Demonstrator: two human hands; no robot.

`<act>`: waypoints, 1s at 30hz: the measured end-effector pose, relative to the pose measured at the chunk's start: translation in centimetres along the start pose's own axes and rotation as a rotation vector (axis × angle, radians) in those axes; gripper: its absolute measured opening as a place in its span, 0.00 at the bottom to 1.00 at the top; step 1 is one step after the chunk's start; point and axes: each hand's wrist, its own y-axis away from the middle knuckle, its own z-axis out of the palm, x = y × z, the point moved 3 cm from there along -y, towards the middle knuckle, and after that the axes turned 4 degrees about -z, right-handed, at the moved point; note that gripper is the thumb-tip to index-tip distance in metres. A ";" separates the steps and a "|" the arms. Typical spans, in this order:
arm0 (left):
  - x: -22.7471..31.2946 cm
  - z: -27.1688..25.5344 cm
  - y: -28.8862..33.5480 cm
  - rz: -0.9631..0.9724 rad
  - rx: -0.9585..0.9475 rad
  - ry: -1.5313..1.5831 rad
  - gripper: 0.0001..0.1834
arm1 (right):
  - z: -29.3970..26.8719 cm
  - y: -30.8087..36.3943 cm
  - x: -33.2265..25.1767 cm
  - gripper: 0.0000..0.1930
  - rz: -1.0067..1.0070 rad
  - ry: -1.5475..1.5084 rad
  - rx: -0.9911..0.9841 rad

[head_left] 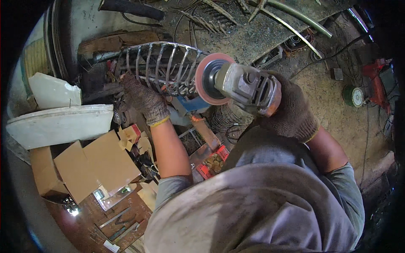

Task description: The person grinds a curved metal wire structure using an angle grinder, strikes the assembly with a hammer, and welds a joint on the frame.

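A ribbed metal cage [159,59], with curved bars between long rails, lies across the upper middle of the view. Its near left part is gripped by my left hand [145,99], in a brown knit glove, with the fingertips partly hidden. My right hand [295,111], gloved alike, is closed round an angle grinder [249,86]; its grip end is hidden by the hand. The grinder's reddish disc [201,86] overlaps the cage's right end in the picture; whether they touch I cannot tell.
A metal worktable [257,42] with scattered rods stands ahead. White curved panels [63,124] and cardboard boxes [105,156] lie at left. Below my hands sits a red box [211,164]. On the right floor are a round green-sided tin [353,96], a red tool [375,80] and cables.
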 end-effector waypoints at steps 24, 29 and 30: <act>-1.0 -0.4 0.5 0.153 0.018 -0.383 0.22 | 0.0 -1.1 -2.4 0.42 -0.049 0.100 -0.058; 0.9 -0.4 0.1 -0.034 -0.022 0.068 0.25 | -0.4 -1.7 -2.2 0.42 0.059 -0.144 -0.034; 0.9 -0.3 0.1 -0.009 -0.003 0.020 0.25 | -0.2 -1.6 -2.1 0.41 0.010 -0.129 -0.040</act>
